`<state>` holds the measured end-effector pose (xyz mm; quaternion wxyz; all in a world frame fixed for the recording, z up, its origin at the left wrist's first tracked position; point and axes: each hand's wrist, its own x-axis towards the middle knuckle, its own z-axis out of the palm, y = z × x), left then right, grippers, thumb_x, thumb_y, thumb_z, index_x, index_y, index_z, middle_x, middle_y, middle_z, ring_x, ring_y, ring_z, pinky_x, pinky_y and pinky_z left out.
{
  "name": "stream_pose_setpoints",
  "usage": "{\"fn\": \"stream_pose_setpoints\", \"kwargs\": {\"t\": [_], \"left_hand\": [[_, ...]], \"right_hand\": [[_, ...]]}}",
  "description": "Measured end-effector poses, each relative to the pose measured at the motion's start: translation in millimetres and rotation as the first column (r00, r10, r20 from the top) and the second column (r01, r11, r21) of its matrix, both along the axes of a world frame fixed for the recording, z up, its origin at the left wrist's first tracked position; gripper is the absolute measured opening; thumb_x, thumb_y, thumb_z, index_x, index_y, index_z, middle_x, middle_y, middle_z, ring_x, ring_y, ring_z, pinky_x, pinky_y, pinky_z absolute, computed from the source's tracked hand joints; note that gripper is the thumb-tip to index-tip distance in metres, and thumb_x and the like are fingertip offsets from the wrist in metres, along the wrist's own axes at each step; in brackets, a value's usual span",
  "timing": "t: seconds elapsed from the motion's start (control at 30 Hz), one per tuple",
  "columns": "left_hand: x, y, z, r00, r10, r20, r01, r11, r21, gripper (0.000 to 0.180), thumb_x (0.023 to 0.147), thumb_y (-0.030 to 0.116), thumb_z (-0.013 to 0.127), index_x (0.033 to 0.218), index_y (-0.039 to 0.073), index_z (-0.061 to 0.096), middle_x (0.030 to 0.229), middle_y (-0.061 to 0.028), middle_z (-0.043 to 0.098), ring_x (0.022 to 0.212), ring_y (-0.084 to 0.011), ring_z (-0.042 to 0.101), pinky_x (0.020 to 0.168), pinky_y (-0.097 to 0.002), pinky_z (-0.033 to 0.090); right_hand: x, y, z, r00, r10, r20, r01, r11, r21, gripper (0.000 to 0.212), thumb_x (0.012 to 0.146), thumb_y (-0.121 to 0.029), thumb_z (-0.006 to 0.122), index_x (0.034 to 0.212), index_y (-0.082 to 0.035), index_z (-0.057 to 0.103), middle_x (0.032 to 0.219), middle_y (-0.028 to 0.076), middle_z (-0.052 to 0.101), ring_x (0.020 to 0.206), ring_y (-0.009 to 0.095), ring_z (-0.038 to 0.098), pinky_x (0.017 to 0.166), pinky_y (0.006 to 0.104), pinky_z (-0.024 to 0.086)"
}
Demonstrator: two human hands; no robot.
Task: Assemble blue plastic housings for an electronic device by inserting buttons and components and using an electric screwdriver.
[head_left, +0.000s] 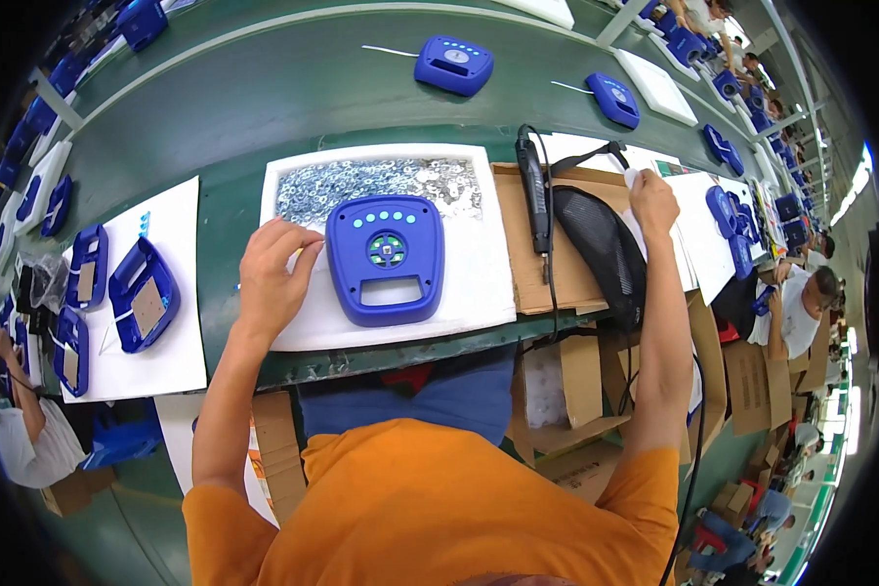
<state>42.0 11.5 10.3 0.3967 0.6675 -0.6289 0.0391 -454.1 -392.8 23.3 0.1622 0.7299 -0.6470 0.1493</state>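
A blue plastic device housing (386, 305) lies face up on a white foam tray (483, 283) before me. It has a row of light-blue buttons, a round opening with a small green board in it, and a rectangular cutout. At its upper left edge, the fingers of my left hand (275, 278) are pinched together; a thin stick-like thing seems to show past them, too small to name. My right hand (654, 205) reaches far out to the right, its fingers closed on a small white piece (632, 178). Below it lies a black mesh pouch (601, 249).
Many small metal washers (361, 181) fill the tray's back. A black corded electric screwdriver (534, 190) rests on a cardboard box (513, 225). Open blue housings (146, 298) sit on a white board at left. More blue devices (454, 66) stand on the green belt (313, 88). Co-workers sit on both sides.
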Motion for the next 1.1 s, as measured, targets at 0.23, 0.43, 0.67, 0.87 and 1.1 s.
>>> {"fn": "stream_pose_setpoints", "kwargs": {"t": [0.23,0.43,0.67,0.87,1.1], "left_hand": [[-12,-7,1,0.987,-0.074,-0.142,0.065,0.996,-0.067,0.008,0.1,0.002,0.083,0.108,0.004,0.084,0.1,-0.0107,0.082,0.098,-0.032,0.079,0.117,-0.0533,0.057],[-17,-10,-12,0.995,-0.017,-0.099,0.006,0.994,-0.107,0.011,0.097,0.001,0.085,0.108,0.004,0.084,0.107,-0.0113,0.082,0.105,-0.0312,0.078,0.106,-0.0466,0.06],[-16,-7,-14,0.987,-0.013,-0.163,-0.008,0.992,-0.127,0.013,0.097,-0.001,0.085,0.109,0.003,0.084,0.111,-0.0128,0.08,0.106,-0.0314,0.078,0.095,-0.041,0.061],[-16,-10,-17,0.99,-0.008,-0.143,-0.009,0.993,-0.12,0.012,0.097,-0.001,0.085,0.109,0.002,0.084,0.112,-0.0135,0.08,0.106,-0.0315,0.079,0.094,-0.0409,0.062],[-16,-9,-15,0.989,-0.008,-0.145,-0.009,0.993,-0.116,0.012,0.097,-0.001,0.084,0.109,0.002,0.084,0.111,-0.0136,0.081,0.106,-0.0319,0.079,0.094,-0.0409,0.062]], "right_hand": [[116,128,55,0.439,0.349,0.828,-0.687,0.724,0.06,0.019,0.108,-0.015,0.081,0.118,0.001,0.081,0.094,0.007,0.084,0.087,0.009,0.075,0.079,0.027,0.057],[211,223,28,0.256,0.585,0.769,-0.89,0.453,-0.048,0.015,0.098,-0.014,0.09,0.106,-0.004,0.083,0.116,0.013,0.08,0.12,0.029,0.075,0.105,0.0432,0.058],[257,248,-6,0.378,0.714,0.589,-0.865,0.499,-0.051,0.015,0.093,-0.018,0.09,0.1,-0.007,0.084,0.134,0.017,0.072,0.149,0.047,0.055,0.124,0.0566,0.045],[261,244,-10,0.414,0.722,0.554,-0.836,0.543,-0.083,0.021,0.093,-0.018,0.09,0.109,-0.007,0.083,0.14,0.02,0.072,0.155,0.051,0.051,0.127,0.058,0.043],[215,195,-1,0.522,0.552,0.65,-0.7,0.713,-0.043,0.008,0.096,-0.011,0.086,0.101,-0.007,0.083,0.101,0.011,0.072,0.103,0.032,0.067,0.095,0.0464,0.055]]}}
